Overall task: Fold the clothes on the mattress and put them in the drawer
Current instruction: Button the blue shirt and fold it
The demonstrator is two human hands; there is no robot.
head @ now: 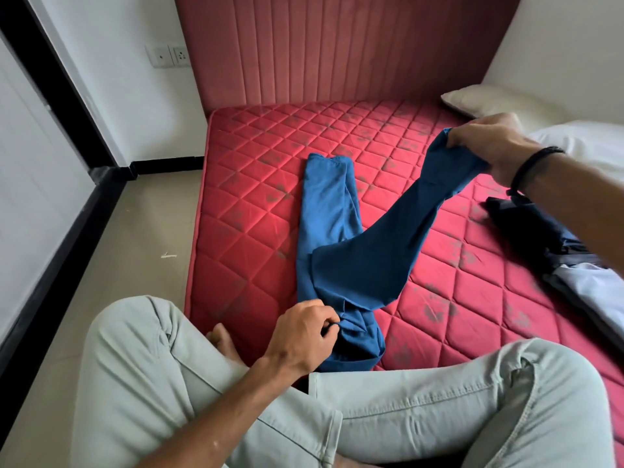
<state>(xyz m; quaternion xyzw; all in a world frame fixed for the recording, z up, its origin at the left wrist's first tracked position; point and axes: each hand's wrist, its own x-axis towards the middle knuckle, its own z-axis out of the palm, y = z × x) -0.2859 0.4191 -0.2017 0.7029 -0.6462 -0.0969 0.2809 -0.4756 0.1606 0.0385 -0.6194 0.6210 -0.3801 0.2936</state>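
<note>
Mid-fold at frame centre: my left hand (300, 336) pinches the waist of the blue cotton trousers (327, 211) on the red quilted mattress (256, 184), my right hand (486, 146) grips one lifted leg's hem at upper right, which I judge must next be laid over the other leg.

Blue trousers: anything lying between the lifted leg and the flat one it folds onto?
Nothing visible. The right hand holds one leg of the blue trousers up; the other leg lies flat on bare mattress. The dark clothes sit off to the right.

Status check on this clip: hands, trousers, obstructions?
Left hand pinches blue trousers at waist. Right hand holds one leg's hem, lifted. Other leg flat on mattress. Nothing obstructing.
</note>
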